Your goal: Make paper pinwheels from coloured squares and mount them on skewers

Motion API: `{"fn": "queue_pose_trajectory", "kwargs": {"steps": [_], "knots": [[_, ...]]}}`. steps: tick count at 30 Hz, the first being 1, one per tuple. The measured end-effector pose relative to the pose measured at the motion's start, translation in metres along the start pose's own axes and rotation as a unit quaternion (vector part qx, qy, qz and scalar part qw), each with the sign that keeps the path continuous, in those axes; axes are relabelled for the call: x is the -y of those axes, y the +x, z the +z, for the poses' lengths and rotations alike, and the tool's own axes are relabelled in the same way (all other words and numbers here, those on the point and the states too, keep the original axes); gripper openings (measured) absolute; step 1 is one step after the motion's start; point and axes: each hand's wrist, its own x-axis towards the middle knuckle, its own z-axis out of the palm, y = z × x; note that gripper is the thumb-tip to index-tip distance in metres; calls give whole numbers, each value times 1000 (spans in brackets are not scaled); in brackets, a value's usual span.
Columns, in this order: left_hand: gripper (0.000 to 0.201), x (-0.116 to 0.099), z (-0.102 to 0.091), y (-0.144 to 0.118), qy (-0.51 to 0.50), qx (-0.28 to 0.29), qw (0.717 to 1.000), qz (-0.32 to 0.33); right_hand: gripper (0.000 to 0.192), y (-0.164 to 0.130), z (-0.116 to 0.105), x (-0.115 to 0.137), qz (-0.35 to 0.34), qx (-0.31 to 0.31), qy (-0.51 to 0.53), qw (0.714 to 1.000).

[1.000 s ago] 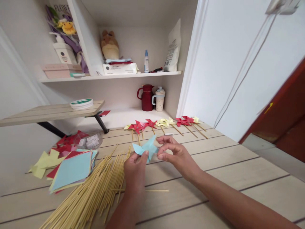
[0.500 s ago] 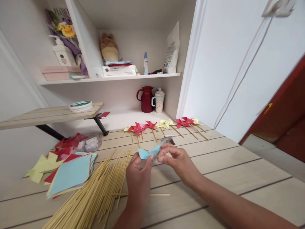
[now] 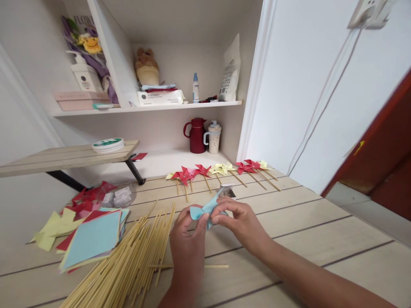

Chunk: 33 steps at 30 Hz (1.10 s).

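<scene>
Pinching a folded light-blue paper pinwheel between both hands, a person works above a pale wooden bench. The left hand rises from below with its fingers closed on the near edge of the paper, while the right hand comes in from the side, thumb and forefinger pressed together on the centre, apparently so the folded points stay gathered in one spot. The pinwheel is held in the air just above the boards, not resting on them.

Close to the left hand lies a loose heap of bamboo sticks, fanned toward the person and within easy reach; a single stick lies apart, crosswise just beside the wrists. Farther left sits a stack of square coloured paper sheets with a blue one on top, and beyond it cut red and yellow pieces are scattered. A small clear packet lies just behind the hands.

Along the far edge of the bench a row of finished red and yellow pinwheels lies on sticks, heads toward the wall, seemingly set well clear of the work. Behind them, in a white alcove, stand a dark red jug and a speckled mug.
</scene>
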Motion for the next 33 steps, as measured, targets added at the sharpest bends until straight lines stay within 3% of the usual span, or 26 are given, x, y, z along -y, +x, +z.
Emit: {"fn": "queue_pose_trajectory", "kwargs": {"steps": [12,21,33], "knots": [[14,0,1,-3,-11,-10,999,-30,10,-4,1,3,59,-15,11,998],[15,-1,4,-6,-36,-7,999,-32,11,-6,3,5,13,-41,-33,999],[20,3,7,-9,5,-67,997,-49,12,-8,4,5,-20,-52,-52,997]]}}
